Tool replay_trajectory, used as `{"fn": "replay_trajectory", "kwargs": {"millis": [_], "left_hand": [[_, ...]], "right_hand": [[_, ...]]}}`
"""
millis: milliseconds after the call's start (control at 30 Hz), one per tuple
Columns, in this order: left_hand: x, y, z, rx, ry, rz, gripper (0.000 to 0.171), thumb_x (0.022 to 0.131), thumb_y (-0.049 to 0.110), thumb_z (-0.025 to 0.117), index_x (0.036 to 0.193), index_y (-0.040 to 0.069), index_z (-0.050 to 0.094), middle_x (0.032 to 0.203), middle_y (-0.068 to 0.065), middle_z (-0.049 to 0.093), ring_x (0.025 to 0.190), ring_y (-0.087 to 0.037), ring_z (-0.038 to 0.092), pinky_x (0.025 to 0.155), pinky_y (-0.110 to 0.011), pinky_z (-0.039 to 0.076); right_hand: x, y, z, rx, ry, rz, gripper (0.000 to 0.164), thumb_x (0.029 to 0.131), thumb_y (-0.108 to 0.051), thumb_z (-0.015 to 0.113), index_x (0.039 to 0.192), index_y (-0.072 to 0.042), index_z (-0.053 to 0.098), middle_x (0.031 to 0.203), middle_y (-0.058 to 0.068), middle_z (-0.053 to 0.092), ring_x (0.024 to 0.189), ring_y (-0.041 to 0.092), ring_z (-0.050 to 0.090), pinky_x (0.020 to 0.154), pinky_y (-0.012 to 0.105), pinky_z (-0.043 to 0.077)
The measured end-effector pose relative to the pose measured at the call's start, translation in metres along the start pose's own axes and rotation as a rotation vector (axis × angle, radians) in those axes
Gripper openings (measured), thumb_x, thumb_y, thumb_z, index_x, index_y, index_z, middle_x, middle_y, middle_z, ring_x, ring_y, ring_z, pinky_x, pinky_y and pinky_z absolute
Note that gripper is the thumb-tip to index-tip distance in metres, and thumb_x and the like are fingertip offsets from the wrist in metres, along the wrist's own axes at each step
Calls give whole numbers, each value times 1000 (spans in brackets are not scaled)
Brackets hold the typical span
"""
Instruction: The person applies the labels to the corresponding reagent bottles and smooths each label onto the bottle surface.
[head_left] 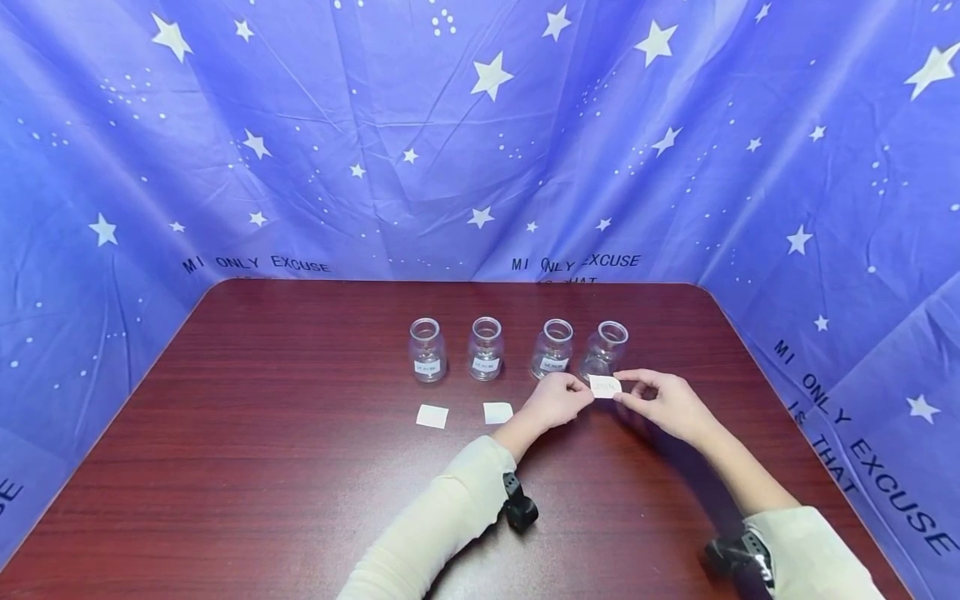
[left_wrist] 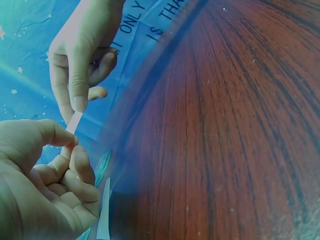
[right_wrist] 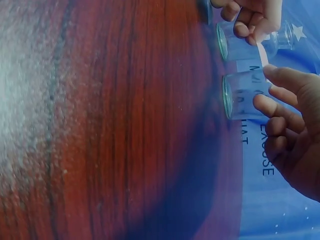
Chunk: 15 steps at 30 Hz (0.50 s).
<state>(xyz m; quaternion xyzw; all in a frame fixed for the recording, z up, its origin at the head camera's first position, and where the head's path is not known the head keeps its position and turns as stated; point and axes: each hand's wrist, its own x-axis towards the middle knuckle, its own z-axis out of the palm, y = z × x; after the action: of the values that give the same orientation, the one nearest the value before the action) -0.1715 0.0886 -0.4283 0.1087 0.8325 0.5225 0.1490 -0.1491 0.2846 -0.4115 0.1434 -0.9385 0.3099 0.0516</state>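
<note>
A small white label [head_left: 604, 387] with faint marks on it is stretched between both hands, just in front of the rightmost glass jar [head_left: 603, 350]. My left hand [head_left: 557, 401] pinches its left edge between thumb and forefinger. At the opposite edge, my right hand [head_left: 667, 406] holds it between thumb and finger. In the left wrist view the label [left_wrist: 74, 122] appears nearly edge-on between the fingertips. The rightmost jar bears no visible label. Beside it stands a glass jar [head_left: 557, 343] with a printed label, partly behind my left hand.
Two more labelled glass jars, one at far left [head_left: 427, 346] and one nearer the middle [head_left: 487, 342], continue the row. Two white paper pieces, a left one [head_left: 432, 417] and a right one [head_left: 497, 412], lie in front of them on the reddish-brown table [head_left: 300, 492]. Starry blue cloth [head_left: 420, 200] surrounds the table.
</note>
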Motion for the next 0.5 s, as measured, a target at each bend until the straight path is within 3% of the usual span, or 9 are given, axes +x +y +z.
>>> {"fn": "replay_trajectory", "kwargs": {"millis": [333, 500], "left_hand": [[-1, 1, 0, -79, -9, -62, 13, 82, 14, 58, 84, 6, 68, 65, -16, 64, 48, -12, 51, 44, -18, 39], [0, 1, 1, -130, -9, -94, 11, 81, 12, 59, 83, 5, 67, 61, -5, 55, 50, -10, 49, 43, -18, 39]], "right_hand": [[0, -4, 4, -163, 91, -87, 32, 79, -19, 73, 109, -9, 69, 65, -6, 65, 54, -4, 48, 51, 22, 40], [-1, -5, 6, -190, 127, -120, 29, 78, -18, 74, 106, -12, 70, 64, -7, 65, 53, -5, 48, 51, 22, 40]]}}
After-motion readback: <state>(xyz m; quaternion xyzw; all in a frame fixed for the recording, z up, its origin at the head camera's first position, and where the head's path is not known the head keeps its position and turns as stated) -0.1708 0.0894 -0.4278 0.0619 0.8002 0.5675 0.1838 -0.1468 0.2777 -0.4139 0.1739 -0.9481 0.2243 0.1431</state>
